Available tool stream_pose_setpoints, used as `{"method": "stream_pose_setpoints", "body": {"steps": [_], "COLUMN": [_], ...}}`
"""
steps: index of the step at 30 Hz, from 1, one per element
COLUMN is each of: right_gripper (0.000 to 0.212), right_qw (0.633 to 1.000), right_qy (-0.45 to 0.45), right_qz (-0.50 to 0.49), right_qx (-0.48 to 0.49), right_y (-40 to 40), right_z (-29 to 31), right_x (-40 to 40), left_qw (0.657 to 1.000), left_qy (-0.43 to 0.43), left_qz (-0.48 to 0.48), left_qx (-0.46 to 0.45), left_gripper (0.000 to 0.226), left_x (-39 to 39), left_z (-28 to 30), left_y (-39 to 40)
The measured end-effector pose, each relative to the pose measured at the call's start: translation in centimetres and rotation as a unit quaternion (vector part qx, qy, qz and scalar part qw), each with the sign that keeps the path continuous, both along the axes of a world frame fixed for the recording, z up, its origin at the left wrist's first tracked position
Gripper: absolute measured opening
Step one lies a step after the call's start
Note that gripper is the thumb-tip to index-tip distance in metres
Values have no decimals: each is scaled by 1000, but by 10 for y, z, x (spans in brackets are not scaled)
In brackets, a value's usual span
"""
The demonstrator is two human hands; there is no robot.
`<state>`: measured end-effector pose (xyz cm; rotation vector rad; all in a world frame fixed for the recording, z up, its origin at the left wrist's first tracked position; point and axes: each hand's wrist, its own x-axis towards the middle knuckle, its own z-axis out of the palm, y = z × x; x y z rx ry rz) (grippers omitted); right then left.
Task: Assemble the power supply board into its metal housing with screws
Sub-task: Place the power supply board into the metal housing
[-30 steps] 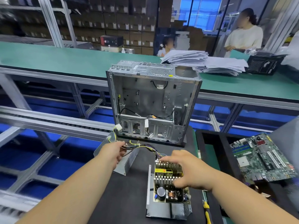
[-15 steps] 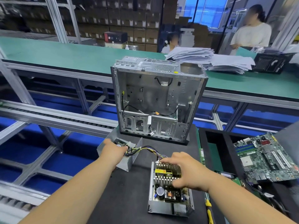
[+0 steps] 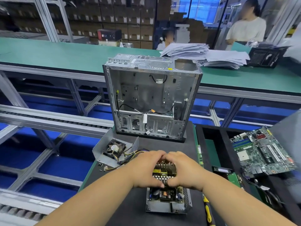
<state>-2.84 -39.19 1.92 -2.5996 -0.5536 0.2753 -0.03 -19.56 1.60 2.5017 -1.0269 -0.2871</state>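
Bottom centre of frame: power supply board (image 3: 166,192) sits in its open metal housing (image 3: 167,207) on the dark tabletop (image 3: 130,207). Both hands lie on the board's far half, over the finned heat sinks (image 3: 164,165). Left hand (image 3: 145,170) and right hand (image 3: 184,170) meet fingertip to fingertip, fingers curled round the finned block and thumbs tucked in at its near edge; each grip looks closed on the board.

Handling, as judged: board stiff but fragile, moderately heavy from coils and heat sinks. Fins are the sturdy hold. Avoid capacitors and the copper coil (image 3: 164,193). Housing walls are thin sheet, edges likely sharp. No screws seen in the board.

Lower right edge: yellow tool handle (image 3: 207,211). Centre left, beyond the hands: housing cover (image 3: 104,150) with fan (image 3: 116,148) and wire bundle (image 3: 135,153); small loose screws (image 3: 101,164) just beside it. Further, centre: upright computer case (image 3: 151,101). Right: motherboard (image 3: 262,152).
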Motion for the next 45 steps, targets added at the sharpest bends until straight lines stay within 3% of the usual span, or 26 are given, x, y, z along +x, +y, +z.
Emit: {"method": "stream_pose_setpoints", "body": {"steps": [5,8,10,14,17,20,30,36,40,45], "right_gripper": [74,49,36,57,76,78,44,50,45,72], "right_qw": [999,994,985,960,963,972,986,986,975,996], "right_qy": [31,63,45,137,162,120,5,-22,-34,9], "right_qz": [-16,-54,-134,-237,-212,-201,-135,-142,-81,-16], "right_qx": [31,72,96,55,33,14,-95,-85,-204,-91], "right_y": [-8,-29,-49,-70,-63,-53,-41,-32,-30,-20], "right_z": [3,10,6,-14,-26,-30,-33,-35,-38,-37], "right_x": [-1,6,11,12,11,12,15,19,16,-2], "left_qw": [1000,999,997,997,997,996,986,986,983,984], "left_qy": [-9,-29,-51,-46,-45,-40,-58,-73,-87,-96], "left_qz": [27,20,12,29,30,27,6,5,-5,4], "left_qx": [-11,29,50,49,61,81,154,149,159,152], "left_gripper": [90,92,85,80,79,77,76,75,75,69], "left_x": [2,2,0,-1,1,1,-4,-4,-5,-7], "left_z": [-6,-11,-14,-18,-21,-23,-32,-38,-42,-44], "left_y": [-2,-3,-5,-9,-10,-12,-18,-17,-20,-21]}}
